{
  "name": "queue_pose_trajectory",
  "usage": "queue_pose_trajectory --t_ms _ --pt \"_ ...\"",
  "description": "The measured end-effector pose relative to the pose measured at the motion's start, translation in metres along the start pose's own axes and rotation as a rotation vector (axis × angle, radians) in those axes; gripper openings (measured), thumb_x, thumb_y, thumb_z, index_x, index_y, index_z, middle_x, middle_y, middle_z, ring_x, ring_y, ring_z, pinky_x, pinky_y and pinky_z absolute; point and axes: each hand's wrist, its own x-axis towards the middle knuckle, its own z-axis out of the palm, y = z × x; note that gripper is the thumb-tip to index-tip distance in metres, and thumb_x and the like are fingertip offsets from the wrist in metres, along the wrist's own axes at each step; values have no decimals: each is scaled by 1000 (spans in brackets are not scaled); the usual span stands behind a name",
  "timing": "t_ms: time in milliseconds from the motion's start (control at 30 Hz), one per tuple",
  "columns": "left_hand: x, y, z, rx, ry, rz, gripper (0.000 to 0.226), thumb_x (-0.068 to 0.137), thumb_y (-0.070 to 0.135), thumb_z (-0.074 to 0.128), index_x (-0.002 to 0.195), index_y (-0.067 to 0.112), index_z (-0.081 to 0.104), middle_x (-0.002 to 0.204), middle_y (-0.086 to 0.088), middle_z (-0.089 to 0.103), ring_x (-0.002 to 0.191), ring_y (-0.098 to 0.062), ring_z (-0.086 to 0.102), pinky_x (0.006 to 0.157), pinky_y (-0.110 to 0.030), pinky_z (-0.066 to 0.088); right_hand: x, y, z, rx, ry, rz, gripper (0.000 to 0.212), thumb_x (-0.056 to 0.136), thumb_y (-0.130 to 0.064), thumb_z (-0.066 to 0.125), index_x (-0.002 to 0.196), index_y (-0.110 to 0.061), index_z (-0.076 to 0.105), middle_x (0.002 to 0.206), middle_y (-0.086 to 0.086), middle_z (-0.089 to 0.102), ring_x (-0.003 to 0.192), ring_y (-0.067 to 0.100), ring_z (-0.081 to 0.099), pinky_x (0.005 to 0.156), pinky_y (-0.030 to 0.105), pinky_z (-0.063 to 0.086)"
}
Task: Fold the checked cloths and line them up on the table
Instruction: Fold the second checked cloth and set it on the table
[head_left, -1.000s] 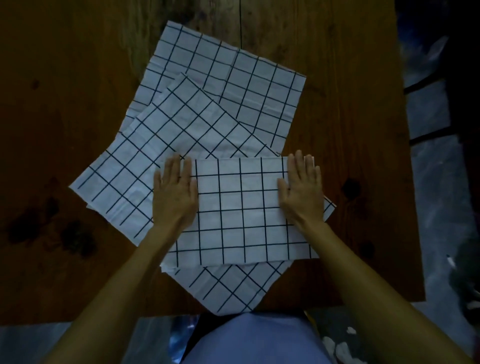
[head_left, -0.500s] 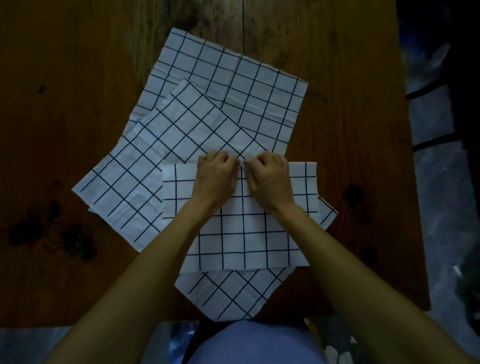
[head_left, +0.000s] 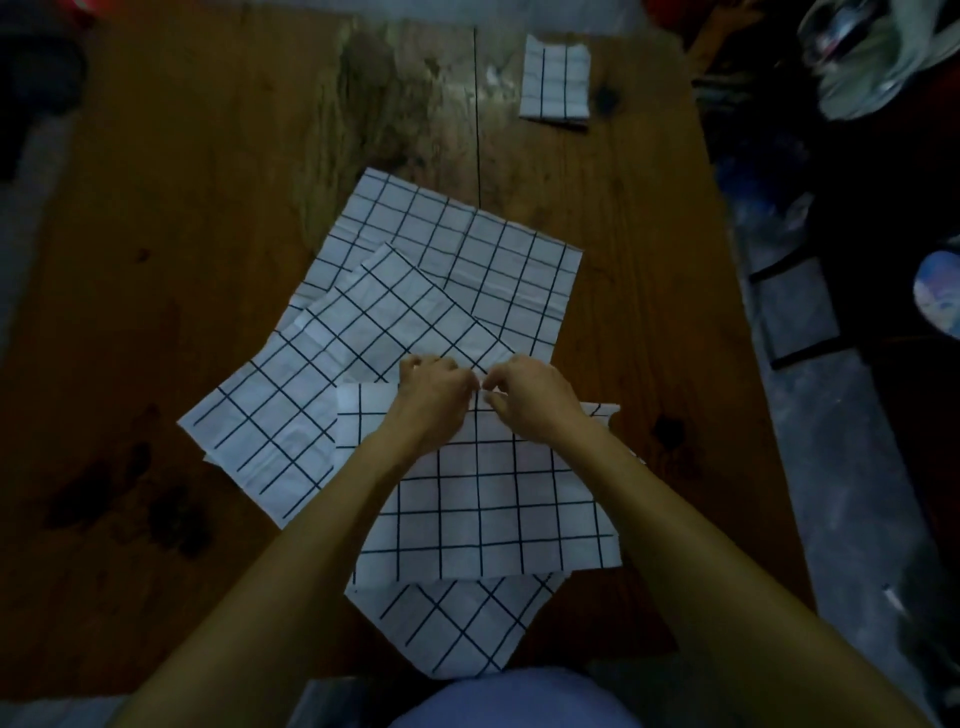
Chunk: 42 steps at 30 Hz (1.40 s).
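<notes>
Table: a brown wooden table fills most of the view. It has dark spots near the left side and a thin crack running down the far middle.

Top cloth: a white checked cloth with black lines lies near the person, on top of the other cloths. Its far edge sits right under both hands.

Left hand: the left hand is at the middle of the top cloth's far edge. Its fingers are curled and pinch that edge.

Right hand: the right hand is just beside the left hand, almost touching it. Its fingers are curled too and pinch the same edge.

Slanted cloth: a second checked cloth lies turned like a diamond under the top cloth. It sticks out to the left, and one corner pokes out on the near side.

Far cloth: a third checked cloth lies open and flat, under the slanted cloth, on the far side of the hands.

Folded cloth: a small folded checked cloth sits by itself at the far right of the table, well apart from the pile.

Off the table: a dark floor shows on the right, with some blurry things that are hard to make out.
</notes>
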Motion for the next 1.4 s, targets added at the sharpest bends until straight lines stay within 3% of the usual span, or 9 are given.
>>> queue_pose_trajectory --t_ms 267,433,600,733,833,1033,1200,1300,1400 --pt "-28 9 -68 -142 195 113 20 94 17 47 106 21 63 103 2 67 103 -18 57 101 -37 22 -34 -47 -59 55 30 52 22 95 -32 52 86 -18 67 78 0 65 71 15 59 70 39 54" --pt "-52 13 -104 -126 366 147 22 92 16 50 109 17 63 109 -3 64 110 -22 53 98 -38 23 -57 -77 -104 167 29 18 26 93 -28 57 68 -23 62 63 -6 58 57 8 50 54 25 39" --pt "-72 20 -130 -157 480 228 26 89 28 41 95 16 64 97 -2 65 102 -23 56 94 -38 24 -80 -102 -131 134 28 -33 22 94 -30 57 74 -24 64 64 -10 56 54 3 47 52 20 36" --pt "-84 20 -144 -2 469 294 23 93 35 46 101 21 61 101 1 66 107 -20 55 103 -40 17 -91 -111 -140 -71 162 -60 15 95 -29 56 95 -20 69 73 -17 55 62 0 50 56 17 36" --pt "-93 22 -155 118 446 264 28 93 39 44 111 22 59 110 0 64 114 -20 51 105 -41 15 -98 -117 -143 -159 242 -91 17 95 -28 54 96 -19 68 83 -7 63 67 5 52 58 19 39" --pt "-103 25 -166 187 462 234 25 95 34 42 102 20 61 108 0 62 110 -19 53 106 -42 18 -102 -120 -144 -278 312 -109 17 96 -24 52 97 -17 67 92 -2 67 75 8 56 62 20 42" --pt "-111 38 -173 -97 373 207 20 96 34 46 92 17 57 79 3 56 75 -14 56 82 -34 46 -100 -115 -143 -274 449 -162 17 97 -22 51 96 -16 67 88 1 67 69 9 57 63 23 48" --pt "-108 41 -181 2 370 190 21 98 31 41 101 15 55 87 -2 59 75 -14 52 69 -27 40 -98 -110 -146 -190 412 -191 17 97 -23 52 99 -14 66 94 1 67 75 8 53 67 24 47" --pt "-103 42 -190 93 393 204 22 98 29 43 107 14 56 100 -4 61 86 -18 56 78 -31 42 -96 -101 -152 -144 306 -188 16 97 -24 52 102 -15 64 97 0 63 82 9 53 71 24 45"
